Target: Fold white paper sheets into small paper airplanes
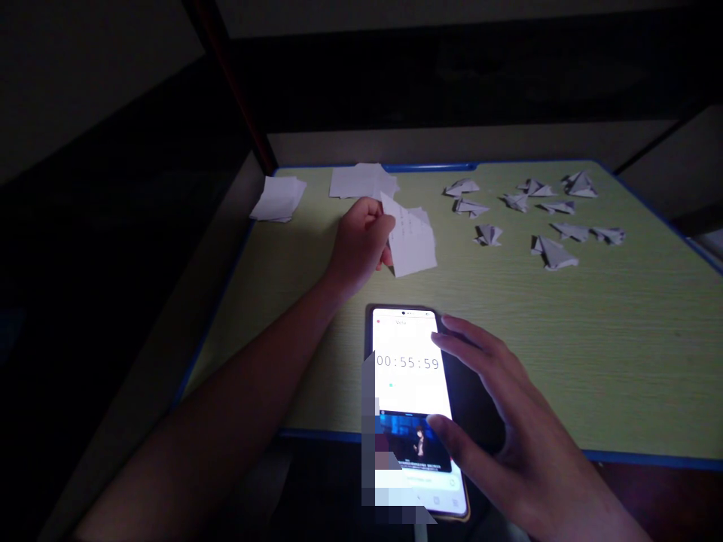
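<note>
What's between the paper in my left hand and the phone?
In the head view, only bare green tabletop shows between the paper in your left hand and the phone.

A single head-worn view, looking forward and down over a table
The camera sat above the near side of the green-topped table (pixel 638 339) and faced its far edge, with the dark space beyond filling the top of the view; the phone (pixel 410 388) and right hand (pixel 514 399) lay close beneath the lens, low in the picture, while the left hand (pixel 361 245) was farther out, near the middle, and its forearm (pixel 242 384) ran in from the lower left corner
</note>
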`<action>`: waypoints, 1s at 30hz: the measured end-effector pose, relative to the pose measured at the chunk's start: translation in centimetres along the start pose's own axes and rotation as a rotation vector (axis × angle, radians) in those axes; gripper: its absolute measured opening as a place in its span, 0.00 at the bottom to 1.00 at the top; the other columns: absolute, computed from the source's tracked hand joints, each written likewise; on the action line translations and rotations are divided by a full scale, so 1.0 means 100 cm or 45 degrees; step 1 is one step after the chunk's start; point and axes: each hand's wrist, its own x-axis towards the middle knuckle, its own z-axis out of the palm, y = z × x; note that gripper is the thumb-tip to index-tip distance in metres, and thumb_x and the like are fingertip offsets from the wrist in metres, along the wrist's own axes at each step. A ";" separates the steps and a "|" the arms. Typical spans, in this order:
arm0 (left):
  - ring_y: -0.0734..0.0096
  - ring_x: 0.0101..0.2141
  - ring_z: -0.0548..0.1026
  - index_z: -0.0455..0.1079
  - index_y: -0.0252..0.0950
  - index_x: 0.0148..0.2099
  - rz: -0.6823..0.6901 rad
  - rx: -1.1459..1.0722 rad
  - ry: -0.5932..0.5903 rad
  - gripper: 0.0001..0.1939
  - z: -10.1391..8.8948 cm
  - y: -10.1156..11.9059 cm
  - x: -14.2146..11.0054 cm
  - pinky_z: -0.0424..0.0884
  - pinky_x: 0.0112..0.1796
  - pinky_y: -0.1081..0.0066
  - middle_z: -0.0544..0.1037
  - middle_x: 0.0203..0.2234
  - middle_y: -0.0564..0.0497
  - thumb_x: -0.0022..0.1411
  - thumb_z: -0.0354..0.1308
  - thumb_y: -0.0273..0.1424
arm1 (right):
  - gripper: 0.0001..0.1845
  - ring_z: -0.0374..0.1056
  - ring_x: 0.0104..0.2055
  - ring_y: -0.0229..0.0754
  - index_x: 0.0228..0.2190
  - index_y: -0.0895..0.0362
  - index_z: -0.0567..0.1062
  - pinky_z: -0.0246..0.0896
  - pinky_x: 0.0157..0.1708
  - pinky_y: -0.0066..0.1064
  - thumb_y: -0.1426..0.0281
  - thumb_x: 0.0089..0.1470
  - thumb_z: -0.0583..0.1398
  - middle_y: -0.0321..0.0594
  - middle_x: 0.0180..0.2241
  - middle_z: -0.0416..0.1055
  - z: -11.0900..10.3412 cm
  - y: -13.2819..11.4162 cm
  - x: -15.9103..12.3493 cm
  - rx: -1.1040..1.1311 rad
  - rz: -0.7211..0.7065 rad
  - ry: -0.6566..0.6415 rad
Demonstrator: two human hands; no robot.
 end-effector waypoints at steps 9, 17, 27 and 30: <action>0.79 0.25 0.68 0.56 0.38 0.27 0.214 0.039 0.234 0.11 0.001 0.010 -0.006 0.60 0.23 0.78 0.65 0.20 0.57 0.59 0.52 0.22 | 0.28 0.57 0.65 0.52 0.59 0.42 0.62 0.61 0.61 0.50 0.64 0.58 0.60 0.38 0.63 0.59 -0.005 0.000 0.001 0.172 0.007 0.148; 0.79 0.24 0.67 0.61 0.37 0.25 0.179 0.036 0.151 0.11 0.002 0.005 -0.009 0.59 0.23 0.78 0.66 0.18 0.57 0.59 0.56 0.26 | 0.15 0.70 0.51 0.49 0.45 0.56 0.74 0.65 0.54 0.45 0.64 0.56 0.61 0.45 0.49 0.73 -0.054 -0.007 0.105 0.214 -0.064 0.343; 0.82 0.15 0.59 0.62 0.37 0.26 0.107 -0.118 0.029 0.10 -0.002 -0.002 -0.005 0.55 0.18 0.78 0.61 0.12 0.61 0.58 0.56 0.30 | 0.12 0.61 0.24 0.36 0.26 0.57 0.72 0.52 0.23 0.29 0.62 0.54 0.61 0.36 0.24 0.69 -0.029 0.010 0.157 0.397 0.105 0.125; 0.83 0.14 0.59 0.63 0.37 0.28 0.099 -0.124 0.006 0.09 -0.001 -0.003 -0.004 0.54 0.17 0.78 0.62 0.13 0.61 0.59 0.56 0.33 | 0.13 0.58 0.22 0.34 0.23 0.56 0.69 0.49 0.21 0.28 0.62 0.53 0.62 0.34 0.21 0.66 -0.029 0.013 0.155 0.536 0.150 0.116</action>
